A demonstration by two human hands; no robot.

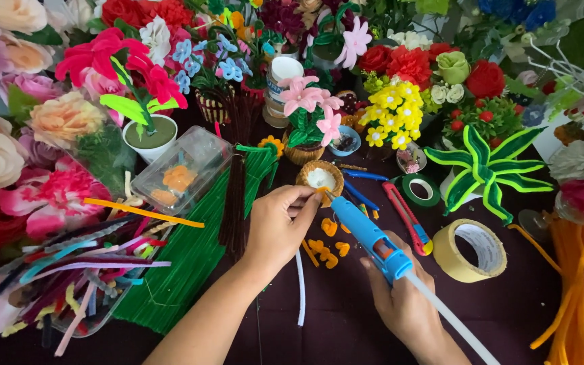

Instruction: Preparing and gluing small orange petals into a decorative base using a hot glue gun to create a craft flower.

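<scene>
Right hand is wrapped around a blue glue gun, fingers closed on its grip, with a pale glue stick running back from its rear over the wrist; the nozzle points up and left toward the fingertips of the left hand; that left hand is pinched together on something small and orange at the nozzle tip, too small to make out; both hands hover over a dark purple table. Just below the gun lie several small orange pieces, and a white pipe cleaner lies near the left wrist; just above the fingertips stands a small woven basket with a white filling. Beside the gun on the right lie a red box cutter and a roll of green tape; further right sits a roll of beige masking tape. To the left lies a bundle of green pipe cleaners, a clear plastic box holding orange bits, and a tray of mixed coloured pipe cleaners. Handmade flowers in many colours crowd the back and left edges.
</scene>
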